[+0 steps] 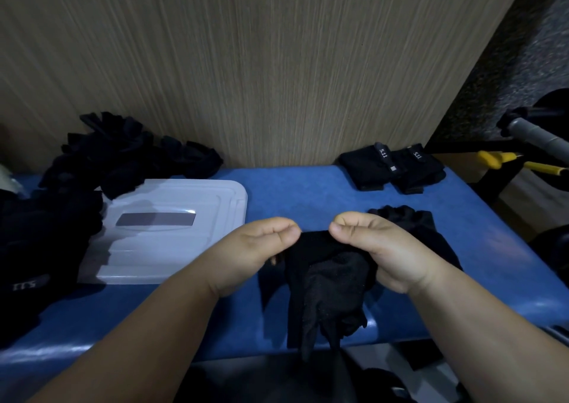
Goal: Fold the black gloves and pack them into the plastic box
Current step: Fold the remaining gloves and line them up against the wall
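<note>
While left hand (258, 251) and right hand (381, 248) grip black glove (326, 282), box lid (172, 227) beside, folded gloves (391, 170) beyond, glove pile (123, 156) left.

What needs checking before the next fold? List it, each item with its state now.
1. Left hand pinches the black fabric glove: ok.
2. Right hand pinches the same edge: ok.
3. Glove lies flat: not ok; it hangs bunched over the blue padded bench.
4. Plastic box open, ready: cannot tell; only a flat translucent white plastic lid shows.
5. Two folded black gloves with white labels lie apart from the hands: ok.
</note>
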`<action>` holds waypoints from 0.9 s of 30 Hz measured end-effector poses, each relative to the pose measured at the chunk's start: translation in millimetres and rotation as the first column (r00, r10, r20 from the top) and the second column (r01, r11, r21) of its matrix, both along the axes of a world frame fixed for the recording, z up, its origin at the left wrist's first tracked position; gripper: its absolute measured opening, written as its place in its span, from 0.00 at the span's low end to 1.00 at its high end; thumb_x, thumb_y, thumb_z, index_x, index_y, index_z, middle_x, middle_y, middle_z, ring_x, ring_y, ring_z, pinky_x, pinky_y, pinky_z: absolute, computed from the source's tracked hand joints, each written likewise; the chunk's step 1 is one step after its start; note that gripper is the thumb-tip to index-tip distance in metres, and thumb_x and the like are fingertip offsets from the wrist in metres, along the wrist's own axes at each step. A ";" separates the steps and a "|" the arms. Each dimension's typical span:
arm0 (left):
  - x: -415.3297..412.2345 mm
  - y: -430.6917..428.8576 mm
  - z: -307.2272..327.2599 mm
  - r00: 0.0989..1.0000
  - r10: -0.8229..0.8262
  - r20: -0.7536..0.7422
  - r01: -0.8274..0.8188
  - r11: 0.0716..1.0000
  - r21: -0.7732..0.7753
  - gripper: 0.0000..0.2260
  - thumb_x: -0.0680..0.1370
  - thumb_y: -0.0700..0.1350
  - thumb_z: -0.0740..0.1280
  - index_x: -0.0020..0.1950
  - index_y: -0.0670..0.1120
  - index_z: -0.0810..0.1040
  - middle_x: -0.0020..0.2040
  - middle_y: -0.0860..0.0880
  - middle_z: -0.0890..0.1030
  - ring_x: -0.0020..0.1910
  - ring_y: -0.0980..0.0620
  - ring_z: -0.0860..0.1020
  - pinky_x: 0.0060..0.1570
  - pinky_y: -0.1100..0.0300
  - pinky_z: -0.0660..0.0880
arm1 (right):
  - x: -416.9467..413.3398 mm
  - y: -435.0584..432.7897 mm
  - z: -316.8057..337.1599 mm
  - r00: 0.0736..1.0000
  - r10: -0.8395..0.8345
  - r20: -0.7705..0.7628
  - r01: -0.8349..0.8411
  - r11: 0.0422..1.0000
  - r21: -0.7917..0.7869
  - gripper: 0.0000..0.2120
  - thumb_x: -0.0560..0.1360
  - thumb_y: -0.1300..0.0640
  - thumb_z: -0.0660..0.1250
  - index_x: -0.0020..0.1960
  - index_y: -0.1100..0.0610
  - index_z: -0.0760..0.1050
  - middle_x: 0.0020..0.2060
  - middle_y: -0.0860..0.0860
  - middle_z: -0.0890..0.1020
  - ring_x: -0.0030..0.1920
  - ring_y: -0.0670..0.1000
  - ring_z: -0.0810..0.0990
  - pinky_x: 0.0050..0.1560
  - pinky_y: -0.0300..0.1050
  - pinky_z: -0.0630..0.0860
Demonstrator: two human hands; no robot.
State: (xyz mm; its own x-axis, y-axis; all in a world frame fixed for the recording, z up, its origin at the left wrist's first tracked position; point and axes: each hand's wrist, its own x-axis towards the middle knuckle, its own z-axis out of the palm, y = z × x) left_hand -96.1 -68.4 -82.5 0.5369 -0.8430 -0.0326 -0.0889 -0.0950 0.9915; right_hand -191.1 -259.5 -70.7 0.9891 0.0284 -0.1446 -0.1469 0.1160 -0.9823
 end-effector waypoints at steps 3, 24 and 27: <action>-3.7 -0.6 2.2 0.971 -0.008 -0.238 -0.030 0.987 -0.157 0.13 0.76 0.50 0.64 0.46 0.39 0.77 0.39 0.46 0.79 0.39 0.52 0.77 0.41 0.62 0.74 | -1.1 0.4 2.6 0.999 0.043 0.004 -0.042 0.994 -0.101 0.11 0.69 0.53 0.69 0.29 0.54 0.74 0.27 0.49 0.74 0.28 0.45 0.72 0.30 0.35 0.69; 8.0 -4.4 -0.4 0.895 0.261 -0.362 -0.258 0.964 0.057 0.07 0.74 0.39 0.71 0.52 0.44 0.78 0.44 0.46 0.83 0.42 0.50 0.81 0.41 0.58 0.76 | 1.9 -19.8 2.5 0.905 -0.374 0.203 0.410 0.895 -0.178 0.13 0.66 0.49 0.74 0.34 0.58 0.77 0.36 0.58 0.74 0.38 0.53 0.71 0.43 0.44 0.71; 6.2 -5.7 3.3 0.863 0.277 -0.423 -0.304 0.953 0.005 0.06 0.76 0.38 0.67 0.52 0.43 0.78 0.44 0.46 0.84 0.43 0.51 0.83 0.40 0.61 0.78 | 0.0 -22.7 2.4 0.911 -0.374 0.176 0.406 0.889 -0.212 0.09 0.68 0.53 0.73 0.38 0.58 0.77 0.34 0.56 0.72 0.36 0.51 0.70 0.39 0.40 0.69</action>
State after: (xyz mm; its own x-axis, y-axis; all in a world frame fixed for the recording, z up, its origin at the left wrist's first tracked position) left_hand -89.9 -74.1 -79.2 0.7062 -0.6583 -0.2607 0.3528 0.0079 0.9357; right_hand -191.1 -282.2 -68.3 0.9234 -0.3828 0.0292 -0.0109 -0.1023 -0.9947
